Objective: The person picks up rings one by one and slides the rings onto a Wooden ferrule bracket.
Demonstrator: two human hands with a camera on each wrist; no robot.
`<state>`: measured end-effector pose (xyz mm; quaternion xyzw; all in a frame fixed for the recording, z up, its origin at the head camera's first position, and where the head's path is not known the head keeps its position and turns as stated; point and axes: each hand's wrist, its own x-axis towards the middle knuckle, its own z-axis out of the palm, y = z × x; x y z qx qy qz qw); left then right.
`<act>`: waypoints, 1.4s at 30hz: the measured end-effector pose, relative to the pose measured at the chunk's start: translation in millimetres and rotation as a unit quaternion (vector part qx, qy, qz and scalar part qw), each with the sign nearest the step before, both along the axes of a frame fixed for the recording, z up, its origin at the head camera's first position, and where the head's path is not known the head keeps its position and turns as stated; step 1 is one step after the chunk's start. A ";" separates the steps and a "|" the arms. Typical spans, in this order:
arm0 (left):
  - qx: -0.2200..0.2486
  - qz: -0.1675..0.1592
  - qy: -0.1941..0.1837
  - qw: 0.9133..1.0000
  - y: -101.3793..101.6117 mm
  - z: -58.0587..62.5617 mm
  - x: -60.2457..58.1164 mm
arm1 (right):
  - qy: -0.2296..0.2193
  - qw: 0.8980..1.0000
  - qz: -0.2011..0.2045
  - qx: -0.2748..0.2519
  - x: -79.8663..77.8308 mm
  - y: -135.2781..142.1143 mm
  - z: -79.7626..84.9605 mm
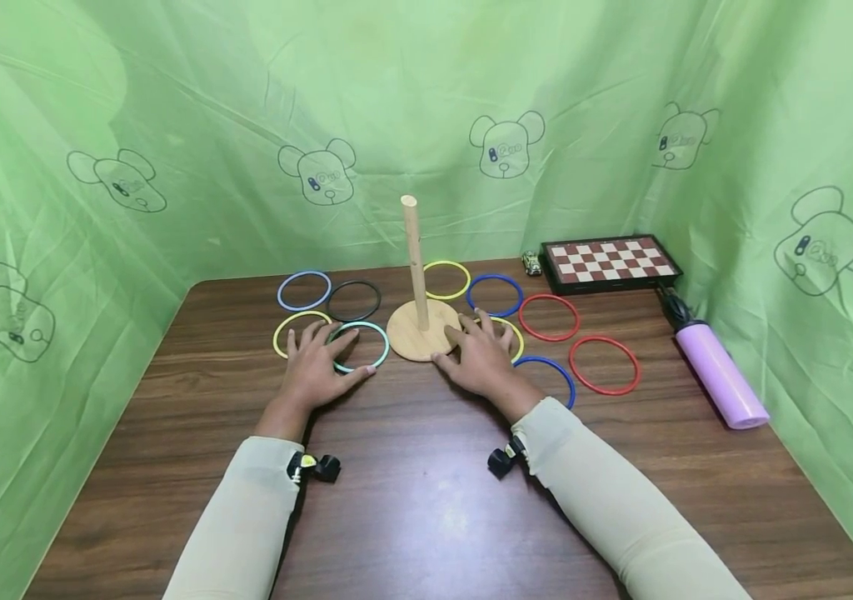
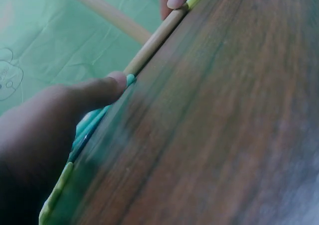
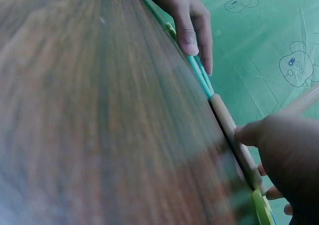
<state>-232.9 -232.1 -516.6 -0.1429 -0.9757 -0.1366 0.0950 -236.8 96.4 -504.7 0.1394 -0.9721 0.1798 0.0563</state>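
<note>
The round-based wooden peg stand (image 1: 419,333) was coloured pale tan. Left of the stand, thin round rings (image 1: 305,272) were coloured light blue, black, yellow and turquoise; right of it, further rings (image 1: 549,296) were coloured yellow, blue and red. Farther right, a black-framed board (image 1: 612,260) was checkered red-brown and white. Behind the stand, a green fabric curtain (image 1: 411,92) was patterned with dark-outlined heads; beneath it, the wooden-surfaced table (image 1: 411,500) was grained brown.

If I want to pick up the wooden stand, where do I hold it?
Probably best round the middle of the post, coming from the near side. It stands upright and bare, slim enough for fingers to wrap around, and nothing blocks its front. The flat base lies low on the table, so it looks harder to get under.
</note>
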 end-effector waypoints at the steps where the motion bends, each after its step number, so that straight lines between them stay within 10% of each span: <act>1: 0.005 -0.002 0.006 1.000 0.0 0.5 0.3 | -0.001 1.000 -0.001 -0.001 0.3 0.1 -0.3; 10: 0.090 -0.015 0.087 0.992 -0.1 1.4 -0.5 | 0.005 1.000 -0.002 -0.007 1.0 1.0 -1.2; 19: 0.177 -0.032 0.191 0.965 6.7 12.6 -5.9 | 0.004 1.000 -0.004 -0.006 0.8 2.9 -2.4; 42: 0.342 -0.024 0.263 0.902 37.2 124.6 -22.7 | -0.007 1.000 -0.006 -0.010 2.5 0.7 -1.2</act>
